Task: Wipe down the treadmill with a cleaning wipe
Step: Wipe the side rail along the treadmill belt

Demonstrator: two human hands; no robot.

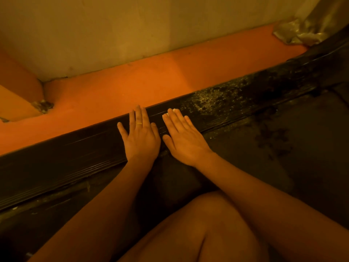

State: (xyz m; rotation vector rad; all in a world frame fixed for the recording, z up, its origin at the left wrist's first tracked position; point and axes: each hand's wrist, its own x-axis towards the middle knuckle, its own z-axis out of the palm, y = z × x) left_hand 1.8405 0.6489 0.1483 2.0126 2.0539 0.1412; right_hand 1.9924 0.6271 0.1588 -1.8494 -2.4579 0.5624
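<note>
The treadmill's black ribbed side rail [66, 157] runs diagonally from lower left to upper right, with the dark belt [283, 148] beside it. My left hand [140, 135] lies flat on the rail, fingers straight, a ring on one finger. My right hand [184, 137] lies flat next to it, fingers straight across the rail and the belt's edge. Neither hand holds anything. No cleaning wipe is in sight. A speckled, dusty or wet patch [222, 97] covers the rail to the right of my hands.
An orange floor [132, 82] stretches beyond the rail up to a pale wall [132, 31]. Crumpled grey material [302, 33] lies in the upper right corner. A small piece of debris [43, 105] sits at left. My bare knee [207, 229] is at the bottom.
</note>
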